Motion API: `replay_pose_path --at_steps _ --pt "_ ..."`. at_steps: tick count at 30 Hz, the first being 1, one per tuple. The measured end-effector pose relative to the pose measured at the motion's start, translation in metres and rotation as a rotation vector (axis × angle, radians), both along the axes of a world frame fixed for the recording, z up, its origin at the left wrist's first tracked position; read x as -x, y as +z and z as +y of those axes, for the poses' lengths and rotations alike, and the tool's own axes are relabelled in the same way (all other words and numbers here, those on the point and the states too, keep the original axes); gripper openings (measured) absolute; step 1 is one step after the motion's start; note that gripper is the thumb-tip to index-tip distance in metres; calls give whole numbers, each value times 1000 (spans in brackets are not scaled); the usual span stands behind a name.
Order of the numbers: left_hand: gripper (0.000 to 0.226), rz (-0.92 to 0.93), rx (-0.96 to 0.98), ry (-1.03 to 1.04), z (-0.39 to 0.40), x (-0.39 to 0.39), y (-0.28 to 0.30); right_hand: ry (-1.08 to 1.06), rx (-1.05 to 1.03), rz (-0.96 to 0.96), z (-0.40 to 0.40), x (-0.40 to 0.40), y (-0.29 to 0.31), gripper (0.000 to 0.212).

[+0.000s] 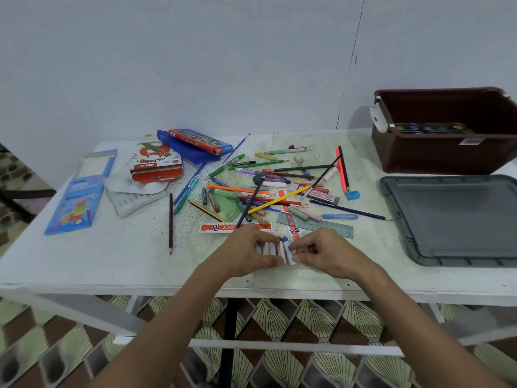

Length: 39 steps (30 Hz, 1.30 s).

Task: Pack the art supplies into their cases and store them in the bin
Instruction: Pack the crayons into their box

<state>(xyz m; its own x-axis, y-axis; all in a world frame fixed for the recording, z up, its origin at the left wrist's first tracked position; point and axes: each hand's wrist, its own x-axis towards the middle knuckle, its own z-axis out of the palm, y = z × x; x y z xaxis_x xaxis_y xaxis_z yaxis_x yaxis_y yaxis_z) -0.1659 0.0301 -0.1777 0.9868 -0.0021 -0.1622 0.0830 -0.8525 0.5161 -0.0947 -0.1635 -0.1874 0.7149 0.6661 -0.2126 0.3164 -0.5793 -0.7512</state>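
White tabletop (84,264), paint worn and speckled green, pushed vs. a plain pale wall; patterned fan-tile floor shows under the frame. At the near edge, centre, both hands work a short row of white-wrapped crayons (275,252) lying side by side, long axes running roughly front-to-back, tips pointing away from the person; one tip is blue, one next to it red, others hidden by fingers. Left hand (246,252) is curled over the row's left part, fingers pressing on the sticks, thumb at the near ends. Right hand (316,252) pinches the rightmost, blue-tipped stick w/ thumb and forefinger, other fingers tucked in. Can't tell if a tray sits under the row. Just behind the hands, a red-and-white ruler (235,227) lies crosswise, and a grey-green ruler (321,226) to its right. Beyond, mid-table, a loose pile of pencils, pens and crayons (268,189) points every which way. Far left: blue cardboard box (81,191) flat, long axis front-to-back; beside it a grey ribbed tray (134,201), a red oil pastel box (156,165) open, and a red pencil box (200,141) on blue plastic. Right side: dark brown bin (447,152) w/ paint set inside, its grey lid (453,219) flat in front.
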Motion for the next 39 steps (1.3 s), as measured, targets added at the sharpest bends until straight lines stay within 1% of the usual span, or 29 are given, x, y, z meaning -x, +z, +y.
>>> replay_pose_path --at_steps 9,11,15,19,23,27,31,35,39 --pt "49 8 0 -11 -2 0 0 -12 -22 -64 6 3 -11 30" --pt "45 -11 -2 -2 -2 -1 -1 -13 -21 -98 5 3 -11 31" --pt "43 -32 20 15 -3 -4 -5 7 -5 -146 4 2 -11 36" --pt "44 -23 -11 6 -4 -7 -8 5 37 -169 7 0 -10 43" --pt "48 -13 -82 -25 -5 -8 -10 -13 15 -164 7 0 -11 43" --pt "56 -12 -62 -45 -5 -9 -12 -16 -40 -118 4 -1 -11 45" --pt "53 8 -56 -52 -4 -12 -10 -7 -57 -88 1 -4 -12 43" --pt "55 30 -45 -30 -5 -17 -7 6 -54 -94 2 -4 -12 43" --pt "58 27 -138 -67 -11 -17 -8 8 -17 -132 5 -4 -13 45"
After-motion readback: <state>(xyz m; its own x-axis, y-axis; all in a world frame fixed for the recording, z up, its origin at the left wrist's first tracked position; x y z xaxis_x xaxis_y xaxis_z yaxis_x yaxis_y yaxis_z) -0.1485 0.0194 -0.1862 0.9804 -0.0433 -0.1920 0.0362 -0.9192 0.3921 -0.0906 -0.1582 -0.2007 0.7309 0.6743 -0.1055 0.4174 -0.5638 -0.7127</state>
